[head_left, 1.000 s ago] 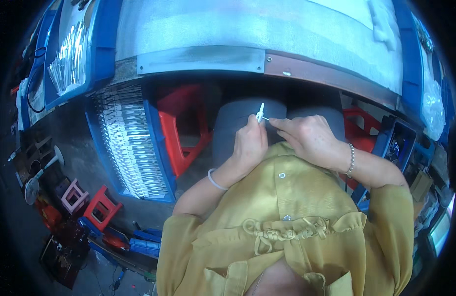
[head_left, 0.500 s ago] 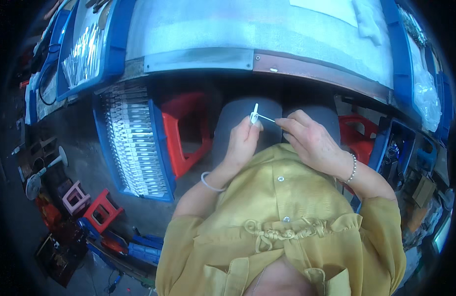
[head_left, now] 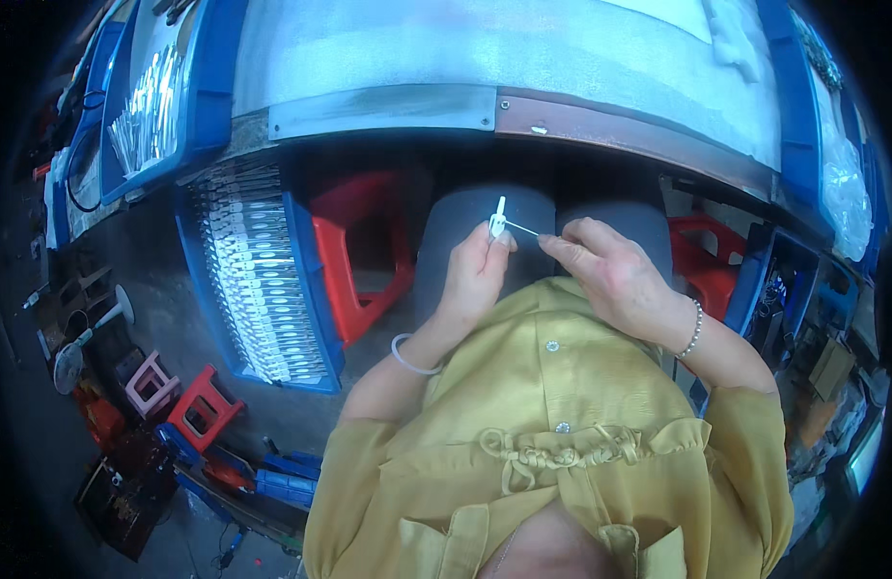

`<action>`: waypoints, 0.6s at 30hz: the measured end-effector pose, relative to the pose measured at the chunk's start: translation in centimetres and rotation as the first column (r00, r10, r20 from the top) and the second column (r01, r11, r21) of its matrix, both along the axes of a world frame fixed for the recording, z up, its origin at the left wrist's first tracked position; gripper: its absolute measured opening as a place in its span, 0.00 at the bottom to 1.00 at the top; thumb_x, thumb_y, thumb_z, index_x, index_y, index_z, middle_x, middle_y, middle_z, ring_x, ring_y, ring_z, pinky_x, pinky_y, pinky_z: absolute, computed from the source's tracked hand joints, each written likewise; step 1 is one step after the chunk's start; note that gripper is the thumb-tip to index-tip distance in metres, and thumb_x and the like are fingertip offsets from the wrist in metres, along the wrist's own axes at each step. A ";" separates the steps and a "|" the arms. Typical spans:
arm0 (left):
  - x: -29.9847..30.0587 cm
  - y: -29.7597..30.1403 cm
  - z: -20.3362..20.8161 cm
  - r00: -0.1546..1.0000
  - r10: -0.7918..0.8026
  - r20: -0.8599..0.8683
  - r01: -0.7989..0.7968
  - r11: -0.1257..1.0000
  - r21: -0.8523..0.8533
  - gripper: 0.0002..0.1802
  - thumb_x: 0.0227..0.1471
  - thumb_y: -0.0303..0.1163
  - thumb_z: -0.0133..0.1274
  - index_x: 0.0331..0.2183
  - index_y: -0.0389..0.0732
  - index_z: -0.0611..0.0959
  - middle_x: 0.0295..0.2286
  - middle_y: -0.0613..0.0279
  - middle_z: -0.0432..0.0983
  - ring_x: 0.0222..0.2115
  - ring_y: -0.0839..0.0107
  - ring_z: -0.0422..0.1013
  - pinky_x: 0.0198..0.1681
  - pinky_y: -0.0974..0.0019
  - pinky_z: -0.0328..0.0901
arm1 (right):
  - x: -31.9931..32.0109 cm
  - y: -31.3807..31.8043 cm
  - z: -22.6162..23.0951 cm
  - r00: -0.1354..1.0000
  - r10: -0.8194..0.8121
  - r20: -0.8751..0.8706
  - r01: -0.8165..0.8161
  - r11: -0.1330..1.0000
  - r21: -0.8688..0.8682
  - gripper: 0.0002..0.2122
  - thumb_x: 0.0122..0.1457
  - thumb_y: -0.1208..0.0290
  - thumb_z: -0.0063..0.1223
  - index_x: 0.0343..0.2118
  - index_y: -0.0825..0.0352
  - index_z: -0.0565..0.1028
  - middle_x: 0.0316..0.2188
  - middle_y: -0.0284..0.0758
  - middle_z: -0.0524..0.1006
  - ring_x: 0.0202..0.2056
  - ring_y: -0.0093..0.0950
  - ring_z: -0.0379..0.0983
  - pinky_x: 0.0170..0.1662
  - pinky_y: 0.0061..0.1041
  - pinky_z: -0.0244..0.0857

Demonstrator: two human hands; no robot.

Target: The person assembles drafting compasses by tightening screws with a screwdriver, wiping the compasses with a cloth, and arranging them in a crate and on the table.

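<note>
"Where is the piece now?"

"The small white plastic piece with a narrow tapering tip (head_left: 497,224) is held above the lap, tip pointing away from the body. The left hand (head_left: 477,275) has its grip closed around the lower end, thumb and fingers pressed together."

"And the other hand?"

"The right hand (head_left: 615,270) pinches the outer end of a thin, pale, straight rod (head_left: 522,230) between its fingertips. The rod slants across the gap to the piece's side. Whether it goes in or only touches there is too small to tell."

"What has just changed?"

"A second ago the right fingertips were close to the piece and little of the rod showed. Now they stand farther off, and a longer stretch lies bare. Over the last half second the spacing has barely altered."

"What does that mean for the work?"

"I'd judge both hands are still busy on the same piece, the left steadying it and the right handling the rod."

"Anything nearby?"

"Left of the lap, a red plastic stool (head_left: 332,270) and a blue plastic crate (head_left: 311,275) packed with rows of white and silvery pieces (head_left: 263,289). Beyond the knees is the pale, metal-edged tabletop (head_left: 388,58)."
</note>
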State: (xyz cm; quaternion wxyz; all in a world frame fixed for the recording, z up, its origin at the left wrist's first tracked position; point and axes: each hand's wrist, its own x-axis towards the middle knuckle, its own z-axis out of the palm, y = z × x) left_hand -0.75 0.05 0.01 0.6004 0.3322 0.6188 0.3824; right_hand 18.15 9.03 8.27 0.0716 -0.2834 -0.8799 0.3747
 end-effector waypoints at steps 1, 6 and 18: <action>0.0 0.0 0.0 0.996 -0.013 -0.085 0.016 0.999 0.037 0.11 0.63 0.34 0.42 0.31 0.39 0.73 0.15 0.76 0.60 0.14 0.88 0.54 0.16 0.78 0.49 | 0.0 0.1 0.0 1.000 -0.007 -0.006 0.007 1.000 -0.006 0.19 0.48 0.81 0.53 0.46 0.72 0.73 0.35 0.43 0.71 0.38 0.40 0.70 0.41 0.34 0.68; 0.0 0.2 -0.2 0.995 -0.015 -0.095 0.018 0.999 0.028 0.11 0.62 0.33 0.42 0.30 0.38 0.73 0.15 0.76 0.61 0.14 0.87 0.56 0.17 0.77 0.51 | -0.2 0.3 0.0 1.000 -0.012 0.004 0.012 0.999 -0.032 0.19 0.49 0.80 0.53 0.46 0.72 0.73 0.36 0.42 0.71 0.37 0.39 0.71 0.40 0.34 0.68; 0.4 0.2 -1.1 0.947 0.007 -0.321 0.068 0.973 0.222 0.10 0.61 0.30 0.42 0.31 0.35 0.73 0.15 0.61 0.68 0.14 0.67 0.66 0.18 0.65 0.58 | -1.3 0.0 -0.3 0.976 0.019 0.216 -0.040 0.995 0.093 0.12 0.53 0.75 0.51 0.41 0.70 0.75 0.28 0.46 0.78 0.23 0.39 0.74 0.27 0.33 0.69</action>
